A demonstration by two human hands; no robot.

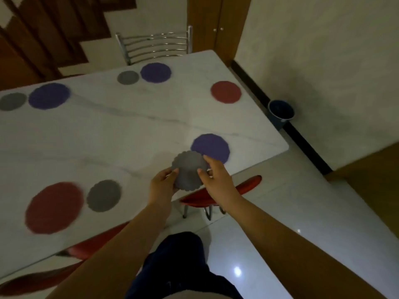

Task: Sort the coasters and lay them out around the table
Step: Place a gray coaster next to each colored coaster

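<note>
Both hands hold a grey scalloped coaster (188, 169) just above the near edge of the white marble table (133, 134). My left hand (162, 186) grips its lower left rim and my right hand (212, 175) grips its right rim. Right behind it a purple coaster (212, 146) lies flat on the table. Round the table lie a red coaster (54, 208) beside a grey one (104, 195), a purple coaster (49, 96) beside a grey one (12, 101), another grey (128, 77) and purple (155, 72) pair, and a lone red coaster (225, 92).
A metal chair (154, 45) stands at the far side. Red chair seats (218, 194) sit under the near edge. A dark bucket (280, 113) stands on the floor by the wall, right of the table. Wooden stairs rise at the back left.
</note>
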